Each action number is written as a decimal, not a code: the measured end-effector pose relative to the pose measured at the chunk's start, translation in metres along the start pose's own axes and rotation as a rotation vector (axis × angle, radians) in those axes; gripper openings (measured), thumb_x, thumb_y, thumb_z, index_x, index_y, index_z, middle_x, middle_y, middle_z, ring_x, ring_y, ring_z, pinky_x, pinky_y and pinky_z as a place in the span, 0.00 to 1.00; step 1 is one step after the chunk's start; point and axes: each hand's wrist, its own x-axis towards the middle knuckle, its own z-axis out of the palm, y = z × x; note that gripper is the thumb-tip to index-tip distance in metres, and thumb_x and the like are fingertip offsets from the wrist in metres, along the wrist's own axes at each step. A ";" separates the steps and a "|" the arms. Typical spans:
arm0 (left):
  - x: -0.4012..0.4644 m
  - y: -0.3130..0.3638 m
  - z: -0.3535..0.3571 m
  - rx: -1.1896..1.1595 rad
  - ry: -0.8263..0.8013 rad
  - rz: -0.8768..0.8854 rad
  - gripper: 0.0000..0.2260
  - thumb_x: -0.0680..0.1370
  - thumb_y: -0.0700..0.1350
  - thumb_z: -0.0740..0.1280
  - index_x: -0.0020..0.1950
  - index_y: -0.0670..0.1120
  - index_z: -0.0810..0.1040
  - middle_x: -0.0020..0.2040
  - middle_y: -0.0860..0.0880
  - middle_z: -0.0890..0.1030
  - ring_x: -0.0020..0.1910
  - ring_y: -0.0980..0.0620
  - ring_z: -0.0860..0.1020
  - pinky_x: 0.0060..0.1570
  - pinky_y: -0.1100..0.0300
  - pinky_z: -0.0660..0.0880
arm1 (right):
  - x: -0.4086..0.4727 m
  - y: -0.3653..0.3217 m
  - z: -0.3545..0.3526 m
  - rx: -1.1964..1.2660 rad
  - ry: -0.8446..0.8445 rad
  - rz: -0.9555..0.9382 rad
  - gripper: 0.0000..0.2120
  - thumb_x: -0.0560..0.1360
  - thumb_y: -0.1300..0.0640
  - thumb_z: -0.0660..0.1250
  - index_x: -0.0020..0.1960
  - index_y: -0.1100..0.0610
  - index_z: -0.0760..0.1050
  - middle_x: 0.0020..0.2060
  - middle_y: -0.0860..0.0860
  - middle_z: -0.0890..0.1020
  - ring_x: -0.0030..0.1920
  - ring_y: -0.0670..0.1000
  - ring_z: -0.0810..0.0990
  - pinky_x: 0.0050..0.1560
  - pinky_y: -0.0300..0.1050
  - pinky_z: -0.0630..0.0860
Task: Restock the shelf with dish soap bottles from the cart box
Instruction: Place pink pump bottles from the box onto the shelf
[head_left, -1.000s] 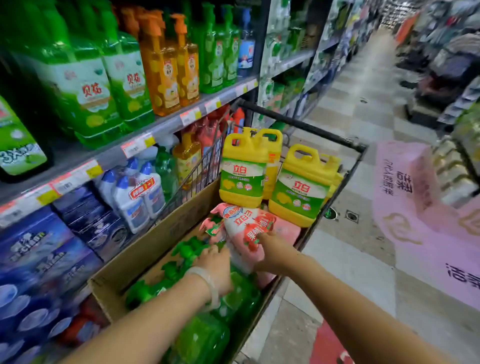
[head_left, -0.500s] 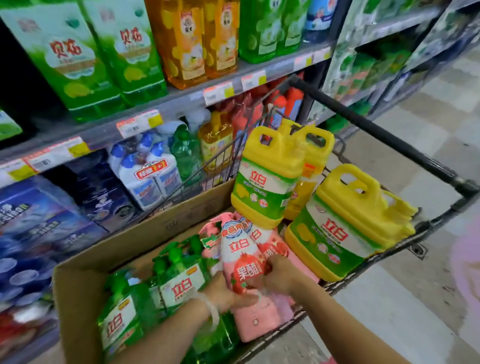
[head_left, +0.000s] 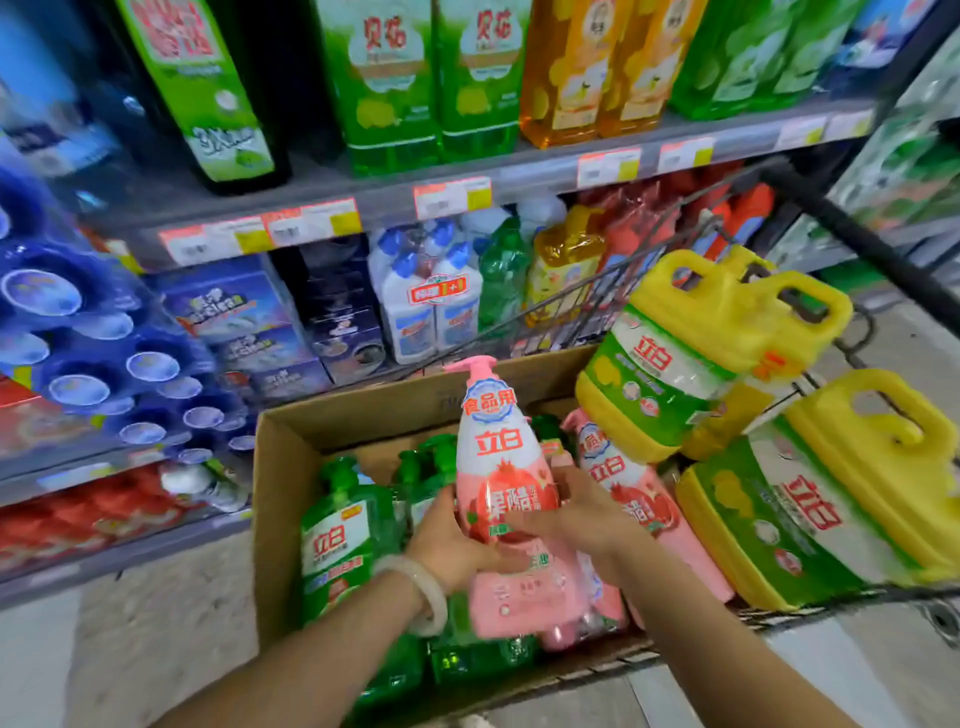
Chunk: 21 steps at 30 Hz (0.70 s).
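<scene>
A pink pump bottle of dish soap (head_left: 498, 457) stands nearly upright above the cardboard box (head_left: 280, 467) in the cart. My left hand (head_left: 457, 545) grips its lower left side, a pale bangle on the wrist. My right hand (head_left: 576, 519) holds its right side, fingers across the label. A second pink bottle (head_left: 628, 493) lies just right of it in the box. Green pump bottles (head_left: 337, 535) fill the box's left part. The shelf (head_left: 395, 200) with price tags runs behind the cart, stocked with green and orange bottles.
Large yellow jugs (head_left: 696, 353) (head_left: 831, 499) lean in the cart's right half. The cart's black handle bar (head_left: 872, 244) crosses the upper right. Blue boxes and white bottles (head_left: 436, 301) sit on the lower shelf. Tiled floor lies below left and right of the cart.
The pink bottle has been lifted from lying in the box to nearly upright, with both hands around it. The view has swung left and closer to the shelf.
</scene>
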 end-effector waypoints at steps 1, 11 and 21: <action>-0.006 0.006 -0.015 0.004 0.026 0.030 0.36 0.54 0.30 0.80 0.59 0.43 0.72 0.52 0.46 0.83 0.49 0.51 0.82 0.52 0.52 0.79 | -0.003 -0.011 0.010 0.008 -0.017 -0.035 0.23 0.62 0.61 0.79 0.54 0.55 0.76 0.43 0.48 0.84 0.42 0.47 0.83 0.42 0.43 0.81; -0.144 0.020 -0.221 -0.075 0.196 0.314 0.35 0.58 0.22 0.75 0.60 0.44 0.71 0.48 0.47 0.83 0.41 0.56 0.83 0.39 0.61 0.80 | -0.073 -0.117 0.215 0.052 -0.280 -0.349 0.25 0.60 0.75 0.75 0.52 0.59 0.75 0.41 0.51 0.84 0.35 0.44 0.83 0.36 0.36 0.79; -0.325 -0.051 -0.465 -0.090 0.624 0.439 0.36 0.57 0.23 0.77 0.59 0.45 0.69 0.45 0.54 0.81 0.37 0.65 0.81 0.34 0.69 0.77 | -0.161 -0.179 0.515 -0.046 -0.562 -0.560 0.24 0.58 0.74 0.77 0.44 0.53 0.74 0.30 0.41 0.83 0.30 0.37 0.81 0.29 0.31 0.75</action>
